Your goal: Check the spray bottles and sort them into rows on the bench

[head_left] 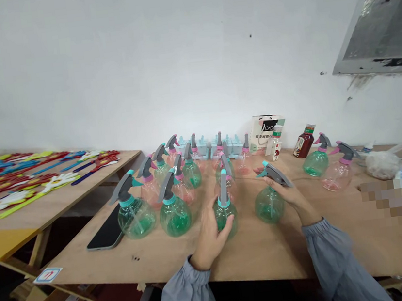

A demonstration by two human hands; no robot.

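My left hand (210, 235) is wrapped round the body of a green spray bottle (225, 206) with a grey and turquoise head, upright on the table. Just right of it, my right hand (290, 195) grips another green spray bottle (268, 205) by its grey trigger head. Rows of similar bottles stand to the left and behind, among them a green bottle (175, 217) and a pink bottle (150, 191). At the right stand a further green bottle (315, 162) and a pink bottle (337, 174).
A black phone (105, 232) lies at the left. At the back are a paper box (262, 133), two red-brown glass bottles, one being (303, 145), and light-blue plastic racks (235, 145). A plastic bag (384, 164) and cables lie right. Colourful hand-shaped toys (54, 183) cover the left table.
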